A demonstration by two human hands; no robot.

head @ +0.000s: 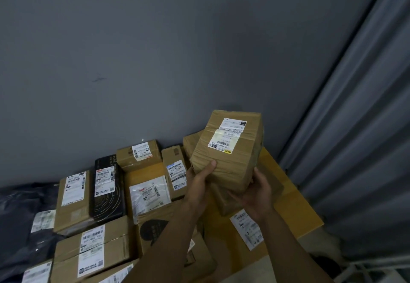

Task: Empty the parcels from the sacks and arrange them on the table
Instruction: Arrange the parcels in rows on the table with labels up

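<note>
1. A plain grey wall [155, 49] stands behind, and a grey ribbed shutter [355, 127] closes the right side. The corner between them is packed with parcels.
2. The left hand [199, 180] is clamped on the near left edge of a taped cardboard parcel [230, 165]. Its thumb [211, 164] is laid across the front face, and the fingers are hidden behind.
3. The right hand [258, 196] is cupped beneath the lower right corner, with the fingers curled round the underside so that the weight is carried there.
4. The parcel is held in the air, tilted back, with its shipping label [228, 136] turned toward the camera. It is above the right end of the arranged stack. Whether it touches the brown box behind it cannot be told.
5. The parcel is judged stiff but slightly crushed at the corners. The glossy tape wrapped all round it may be slippery. Its weight cannot be read, though the two-handed hold suggests some heft. It is best taken at opposite edges with one palm under the base, not by the label.
6. Below it lies a large flat yellow-brown carton [295, 196]. To the left, labelled cardboard boxes are set in rows, among them a black box with gold rings [107, 194]. Dark plastic mailers [20, 211] lie at the far left. The table is hidden beneath them, and no sack is in view.
</note>
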